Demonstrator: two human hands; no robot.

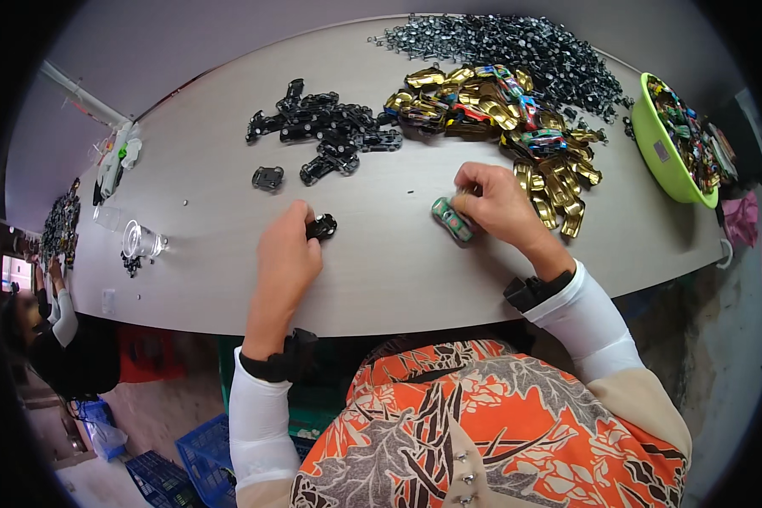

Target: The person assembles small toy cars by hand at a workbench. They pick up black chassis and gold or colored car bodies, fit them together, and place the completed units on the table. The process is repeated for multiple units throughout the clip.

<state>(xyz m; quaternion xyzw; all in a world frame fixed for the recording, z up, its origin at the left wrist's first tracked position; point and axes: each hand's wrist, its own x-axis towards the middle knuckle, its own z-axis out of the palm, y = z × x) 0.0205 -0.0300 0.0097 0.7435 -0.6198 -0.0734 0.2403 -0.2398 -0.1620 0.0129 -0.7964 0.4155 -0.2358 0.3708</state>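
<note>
Blk car part (323,227) gripped in L hand (289,244), 10 o'clock from ctr; green toy car (451,221) pinched in R hand (501,205), 2 o'clock. Label (661,151) seen on lime tub (647,125), far 2 o'clock; print illegible.

A pale worktop set against lilac-grey walls, in soft, even light.
The worktop (389,284), light grey and smooth, spans the view, its edges bowed by the lens; the wall (212,42) rises directly behind its far side, plain and slightly shadowed. At upper left a pale strip (83,95) runs along the wall toward the worktop's corner. A small bright rectangle (17,275) glows at the far left; whether it is a window or a screen cannot be told. Below the worktop's left end stands a red plastic seat (148,349), with blue crates (203,457) on the pale floor (102,487) nearer by. Toward the outer rim everything darkens.
</note>
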